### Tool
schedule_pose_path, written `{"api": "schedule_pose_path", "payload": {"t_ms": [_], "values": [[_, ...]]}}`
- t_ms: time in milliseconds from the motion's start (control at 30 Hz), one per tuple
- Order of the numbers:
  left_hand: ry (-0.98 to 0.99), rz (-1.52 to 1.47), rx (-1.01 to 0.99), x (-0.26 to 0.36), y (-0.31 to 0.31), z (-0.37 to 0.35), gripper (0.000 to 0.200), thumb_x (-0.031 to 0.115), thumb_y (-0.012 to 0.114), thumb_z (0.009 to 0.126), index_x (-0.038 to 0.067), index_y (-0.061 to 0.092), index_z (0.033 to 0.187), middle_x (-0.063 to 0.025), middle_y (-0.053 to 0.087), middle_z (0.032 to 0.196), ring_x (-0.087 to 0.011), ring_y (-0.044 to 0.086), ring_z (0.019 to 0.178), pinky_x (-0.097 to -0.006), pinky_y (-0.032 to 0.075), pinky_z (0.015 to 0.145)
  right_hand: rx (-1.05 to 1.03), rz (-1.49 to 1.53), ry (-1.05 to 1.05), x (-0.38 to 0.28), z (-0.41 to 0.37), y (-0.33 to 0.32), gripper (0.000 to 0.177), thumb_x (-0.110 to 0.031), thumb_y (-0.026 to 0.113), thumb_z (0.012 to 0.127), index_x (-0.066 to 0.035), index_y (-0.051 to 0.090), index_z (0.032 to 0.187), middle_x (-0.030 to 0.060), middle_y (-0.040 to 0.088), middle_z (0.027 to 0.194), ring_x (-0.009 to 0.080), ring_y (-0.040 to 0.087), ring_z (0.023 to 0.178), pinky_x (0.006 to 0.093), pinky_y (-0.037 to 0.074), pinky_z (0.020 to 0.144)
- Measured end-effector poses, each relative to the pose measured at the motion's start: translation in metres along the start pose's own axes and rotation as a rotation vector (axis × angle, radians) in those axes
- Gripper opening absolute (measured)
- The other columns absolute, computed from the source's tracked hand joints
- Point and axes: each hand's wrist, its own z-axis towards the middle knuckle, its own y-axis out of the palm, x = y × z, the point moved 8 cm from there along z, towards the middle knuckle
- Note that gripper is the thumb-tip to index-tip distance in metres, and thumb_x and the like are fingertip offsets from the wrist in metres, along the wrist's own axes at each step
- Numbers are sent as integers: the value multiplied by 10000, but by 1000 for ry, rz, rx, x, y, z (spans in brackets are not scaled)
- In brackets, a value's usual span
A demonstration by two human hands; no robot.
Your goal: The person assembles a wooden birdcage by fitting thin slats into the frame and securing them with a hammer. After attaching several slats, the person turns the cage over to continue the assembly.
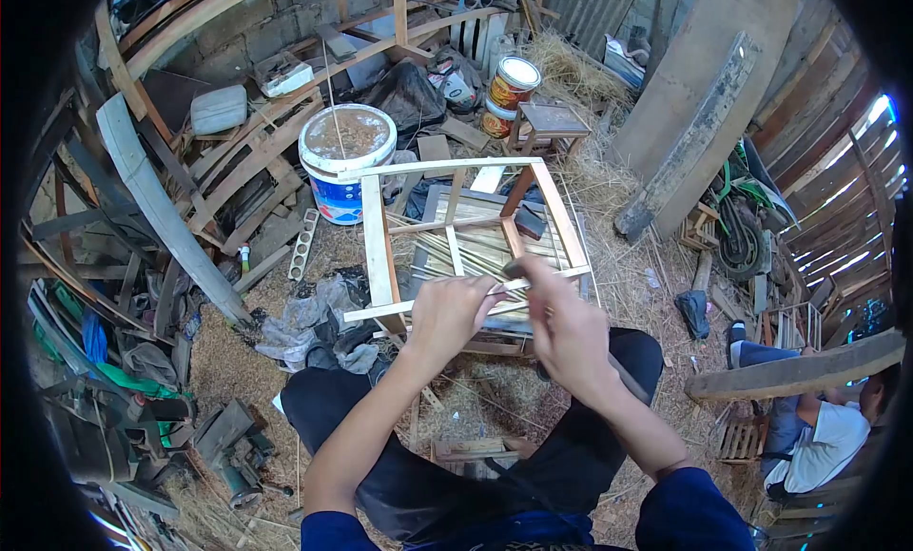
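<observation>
A small wooden frame [382, 256] with slats and crossbars stands on the floor between my knees. Along its near side lies a pale wooden strip [373, 312]. My left hand [449, 311] is closed over this strip, its fingertips pinched near the middle; whether they also hold something small is hidden. Just to the right, my right hand [571, 337] is closed and blurred by motion. It grips what looks like a hammer [628, 382], the handle showing behind my wrist and a dark end near the strip. Several thin sticks [445, 253] lie inside the frame.
Beyond the frame stand a large white-and-blue bucket [348, 166], stacked paint cans [514, 83] and a small wooden stool [554, 123]. Rags [323, 313] lie at left, a metal vise-like tool [233, 446] lower left. A person [827, 442] sits at far right behind a curved beam [799, 366].
</observation>
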Motion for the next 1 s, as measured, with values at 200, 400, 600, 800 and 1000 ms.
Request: {"api": "schedule_pose_path", "payload": {"t_ms": [200,400,600,800,1000], "values": [[-14,34,-34,2,-2,2,282,338,733,973,78,693,870,-129,731,750,-339,739,721,-460,568,662,437,424,-24,9,-9,-16,494,50,659,960,-110,597,1424,158,766,1132,353,759,771,382,602,668],[10,29,8,2,-1,2,295,355,724,983,80,696,879,-122,729,744,-335,732,690,-455,566,637,52,-3,-34,-2,-2,-6,592,-74,656,985,-200,503,1543,145,691,989,389,692,692,487,546,595],[-2,14,8,3,-2,0,249,348,741,971,103,729,927,-114,730,735,-330,733,679,-456,570,630,-70,-136,5,0,-6,12,611,-30,688,954,-174,527,1526,147,710,989,360,713,708,442,553,585],[-3,38,-9,1,0,1,204,335,761,955,132,762,979,-120,725,723,-327,722,667,-464,556,633,268,72,-87,-12,-9,-13,606,-23,665,972,-199,514,1532,143,679,970,375,697,699,474,554,597],[6,11,8,3,-5,4,278,359,731,976,96,717,887,-117,737,758,-355,730,675,-467,573,622,229,129,-28,-15,-2,-20,558,-3,661,962,-201,570,1475,139,681,980,362,694,687,444,552,592]]}}
